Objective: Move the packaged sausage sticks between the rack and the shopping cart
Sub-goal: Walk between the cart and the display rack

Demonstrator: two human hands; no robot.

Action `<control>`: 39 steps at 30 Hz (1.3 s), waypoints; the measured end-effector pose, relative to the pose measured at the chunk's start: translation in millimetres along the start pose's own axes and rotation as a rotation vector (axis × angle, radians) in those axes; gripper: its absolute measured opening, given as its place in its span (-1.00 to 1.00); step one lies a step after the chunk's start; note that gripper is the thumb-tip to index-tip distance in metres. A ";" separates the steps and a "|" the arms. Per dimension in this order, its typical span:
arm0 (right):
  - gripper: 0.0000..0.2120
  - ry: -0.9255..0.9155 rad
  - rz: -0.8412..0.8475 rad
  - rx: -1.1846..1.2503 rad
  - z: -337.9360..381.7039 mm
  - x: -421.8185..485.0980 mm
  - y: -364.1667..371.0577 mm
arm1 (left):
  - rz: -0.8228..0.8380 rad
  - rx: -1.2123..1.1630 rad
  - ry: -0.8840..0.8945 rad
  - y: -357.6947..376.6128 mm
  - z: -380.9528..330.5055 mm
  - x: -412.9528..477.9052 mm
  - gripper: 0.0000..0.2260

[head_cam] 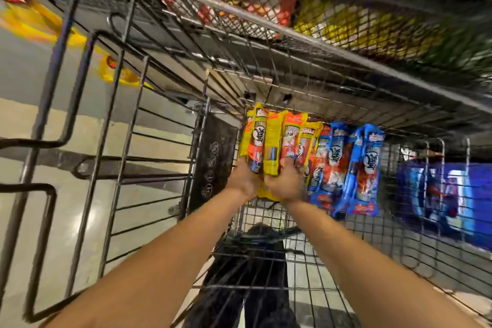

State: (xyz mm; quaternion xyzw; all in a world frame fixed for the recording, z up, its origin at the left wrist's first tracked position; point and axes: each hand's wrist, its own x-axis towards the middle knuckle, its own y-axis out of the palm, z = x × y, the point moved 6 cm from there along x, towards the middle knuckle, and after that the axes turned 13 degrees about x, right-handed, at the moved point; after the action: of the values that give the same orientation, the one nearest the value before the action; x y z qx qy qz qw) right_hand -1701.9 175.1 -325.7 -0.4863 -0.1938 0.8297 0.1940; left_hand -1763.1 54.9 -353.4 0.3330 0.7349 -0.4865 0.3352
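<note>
Several yellow and orange sausage stick packs (pixel 271 138) stand in a bunch on a wire rack shelf (pixel 306 234). My left hand (pixel 243 178) grips the left side of the bunch from below. My right hand (pixel 286 181) grips its right side, fingers curled round the packs. Blue sausage stick packs (pixel 354 168) lean beside them on the right, untouched. The shopping cart (pixel 87 141) with its black wire side stands to the left of the rack.
A higher mesh shelf (pixel 266 21) holding red and yellow snack bags juts out overhead. More blue packets (pixel 444 194) lie further right on the shelf. The pale tiled floor (pixel 32 120) shows through the cart wires, and my dark trousers show under the shelf.
</note>
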 end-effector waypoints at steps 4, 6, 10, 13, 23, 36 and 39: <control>-0.47 -0.052 0.018 0.103 -4.3 -5.1 1.4 | 0.014 -0.040 -0.050 4.6 2.5 1.0 -0.54; -0.44 -0.042 0.025 0.099 -8.0 -6.6 -0.7 | 0.017 -0.040 -0.082 3.5 3.6 -2.2 -0.47; -0.54 0.000 0.072 0.127 -11.4 -8.9 -4.2 | 0.009 -0.060 -0.126 -6.8 10.1 -14.2 -0.49; -0.65 0.033 0.102 0.170 -8.7 -16.0 -13.4 | 0.018 -0.078 -0.120 -14.6 15.3 -27.1 -0.55; -0.65 -0.056 0.071 0.259 -2.8 -110.3 -95.7 | 0.149 -0.284 -0.045 -59.8 -3.3 -127.8 -0.76; -0.87 0.160 -0.149 0.382 -148.6 -313.9 -190.3 | 0.252 -0.120 0.020 -68.1 6.6 -273.9 -0.86; -0.81 0.228 -0.212 0.474 -198.4 -354.8 -195.2 | 0.336 -0.001 0.070 -48.8 -10.4 -291.2 -0.91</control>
State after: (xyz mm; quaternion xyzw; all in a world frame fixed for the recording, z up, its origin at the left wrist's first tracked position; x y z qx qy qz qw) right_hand -1340.5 186.3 -56.2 -0.4945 -0.0212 0.7668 0.4086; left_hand -1643.5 2.2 -88.4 0.4678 0.6803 -0.4115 0.3861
